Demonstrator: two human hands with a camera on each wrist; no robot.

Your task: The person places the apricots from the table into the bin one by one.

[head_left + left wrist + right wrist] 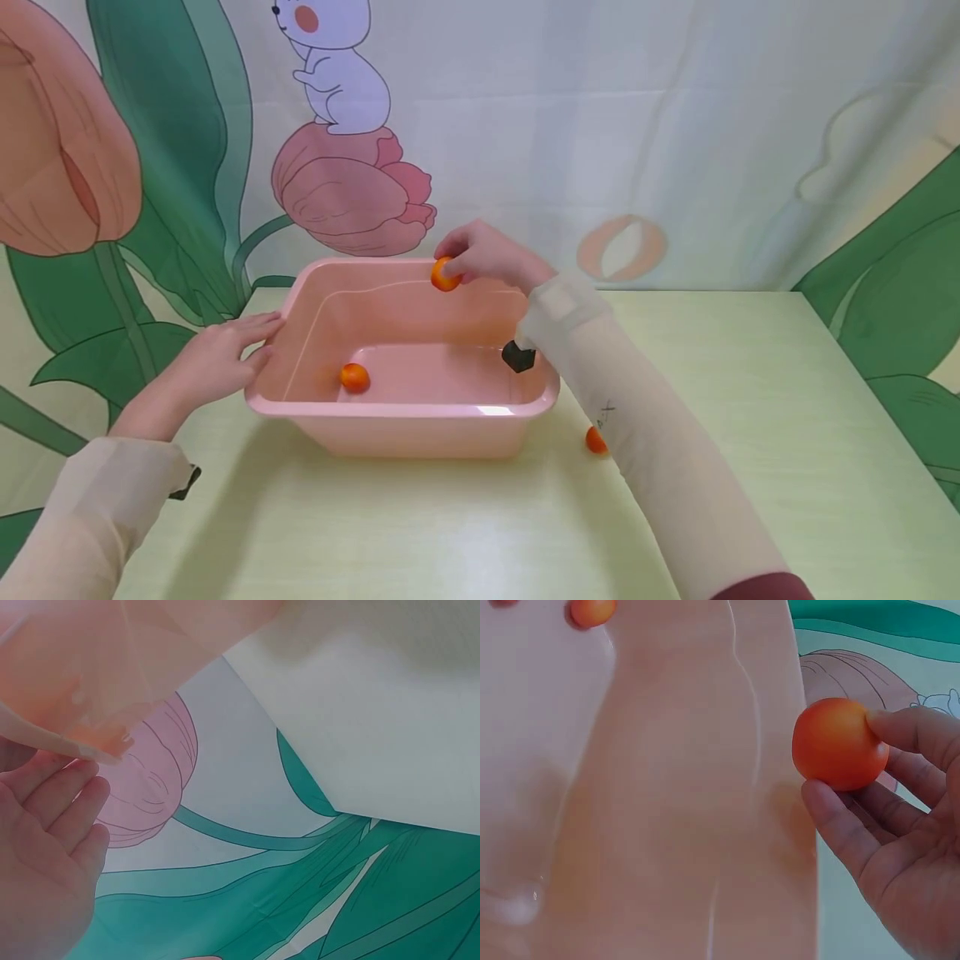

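Over the far rim of a pink plastic basin, my right hand pinches a small, smooth, round orange fruit between thumb and fingertips. In the right wrist view the fruit overlaps the basin's rim. A second orange fruit lies on the basin floor, toward the left. On the table, right of the basin, sits a third orange fruit, partly hidden by my right sleeve. My left hand rests against the basin's left rim. Its fingers look fairly straight and touch the rim in the left wrist view.
The basin stands on a pale green-yellow table, near its back edge. Behind it hangs a curtain printed with tulips and a white animal. A black wrist camera hangs below my right cuff, over the basin.
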